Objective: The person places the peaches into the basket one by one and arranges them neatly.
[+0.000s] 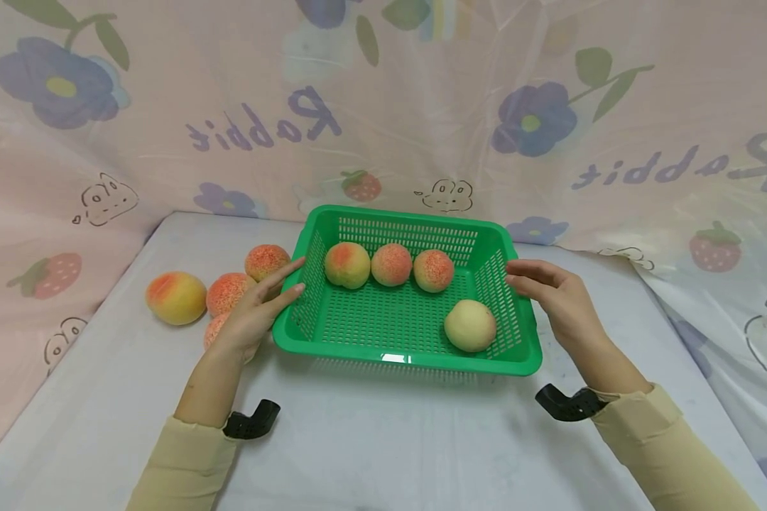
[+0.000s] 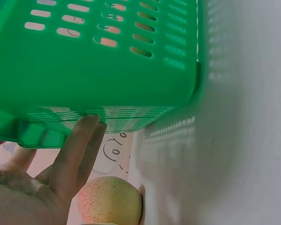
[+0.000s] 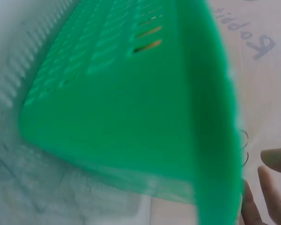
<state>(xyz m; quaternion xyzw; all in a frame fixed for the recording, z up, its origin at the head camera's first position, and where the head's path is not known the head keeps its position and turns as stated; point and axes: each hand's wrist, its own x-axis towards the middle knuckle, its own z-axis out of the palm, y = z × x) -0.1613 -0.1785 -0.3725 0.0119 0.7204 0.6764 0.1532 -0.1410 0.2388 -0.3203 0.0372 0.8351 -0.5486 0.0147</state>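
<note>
A green plastic basket point(image 1: 383, 319) with slotted walls sits on the table. Inside are a yellow-red peach point(image 1: 348, 265), two redder peaches beside it, and a pale peach point(image 1: 470, 326) at the front right. My left hand point(image 1: 256, 312) holds the left rim, thumb and a finger over it, while two fingers point(image 2: 79, 145) touch the outer wall below. At the other end my right hand point(image 1: 559, 298) has its fingertips right at the rim, fingers extended; the right wrist view is blurred and shows the thumb apart from the basket wall.
Left of the basket lie several more peaches: a large yellow one point(image 1: 175, 298), speckled red ones point(image 1: 230, 292), partly behind the left hand. A white cloth covers the table point(image 1: 383, 440). A printed curtain point(image 1: 383, 106) hangs behind and at both sides.
</note>
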